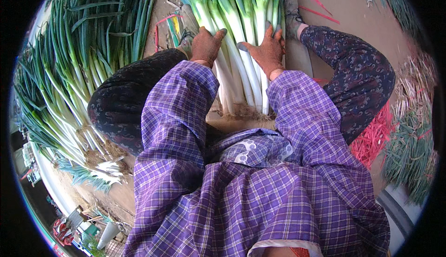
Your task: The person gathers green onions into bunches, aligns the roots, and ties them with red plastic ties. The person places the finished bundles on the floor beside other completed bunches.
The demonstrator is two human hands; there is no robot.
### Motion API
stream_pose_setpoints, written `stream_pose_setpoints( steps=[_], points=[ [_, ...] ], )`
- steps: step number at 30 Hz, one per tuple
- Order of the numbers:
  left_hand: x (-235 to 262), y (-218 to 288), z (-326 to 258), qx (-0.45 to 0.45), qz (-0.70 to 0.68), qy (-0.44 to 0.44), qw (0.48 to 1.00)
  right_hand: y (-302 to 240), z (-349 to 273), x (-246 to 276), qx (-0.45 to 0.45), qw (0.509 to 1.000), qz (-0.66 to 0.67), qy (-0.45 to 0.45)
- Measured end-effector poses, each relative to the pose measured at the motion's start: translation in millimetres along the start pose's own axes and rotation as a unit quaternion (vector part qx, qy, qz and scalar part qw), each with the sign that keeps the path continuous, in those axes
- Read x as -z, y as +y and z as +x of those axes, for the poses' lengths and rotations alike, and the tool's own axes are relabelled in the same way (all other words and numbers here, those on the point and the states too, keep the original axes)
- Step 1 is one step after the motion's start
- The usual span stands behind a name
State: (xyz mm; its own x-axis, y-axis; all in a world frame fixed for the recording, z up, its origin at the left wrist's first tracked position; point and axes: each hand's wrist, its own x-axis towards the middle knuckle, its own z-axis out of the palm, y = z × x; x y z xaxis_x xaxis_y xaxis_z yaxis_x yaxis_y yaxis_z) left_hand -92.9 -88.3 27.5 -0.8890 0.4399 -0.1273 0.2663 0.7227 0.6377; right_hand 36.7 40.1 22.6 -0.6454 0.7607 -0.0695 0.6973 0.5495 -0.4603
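Note:
A thick bunch of green onions (245,73) lies between my bent legs, white root ends toward me and green leaves pointing away. My left hand (206,46), in an orange-brown glove with dark fingertips, clasps its left side, the thumb resting over the stalks. On the opposite side my right hand (266,52), gloved alike, grips the bunch with its thumb reaching across the white stems. The fingers under the bunch are partly hidden. Brown, tangled roots (246,110) show at the near end.
A large pile of loose green onions (69,71) spreads along my left. Red plastic ties (374,134) lie in a heap beside my right leg, with tied bundles of thin green stalks (409,145) beyond. Red strips (320,15) lie on the floor ahead to the right.

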Motion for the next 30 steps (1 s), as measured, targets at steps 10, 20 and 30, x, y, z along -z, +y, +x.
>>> stream_pose_setpoints(
  steps=[10, 20, 30],
  points=[
    [-10, 4, -7, -0.017, 0.085, 0.046, 0.995, 1, 1, 4, 0.002, 1.0, 0.005, -0.004],
    [-56, -14, -23, -0.012, 0.018, 0.064, 0.998, -6, -6, -1, -0.005, 1.0, 0.011, -0.014],
    [-50, -15, -9, -0.018, -0.138, 0.118, 0.983, 5, 3, -10, 0.026, 0.999, 0.047, 0.01]
  ],
)
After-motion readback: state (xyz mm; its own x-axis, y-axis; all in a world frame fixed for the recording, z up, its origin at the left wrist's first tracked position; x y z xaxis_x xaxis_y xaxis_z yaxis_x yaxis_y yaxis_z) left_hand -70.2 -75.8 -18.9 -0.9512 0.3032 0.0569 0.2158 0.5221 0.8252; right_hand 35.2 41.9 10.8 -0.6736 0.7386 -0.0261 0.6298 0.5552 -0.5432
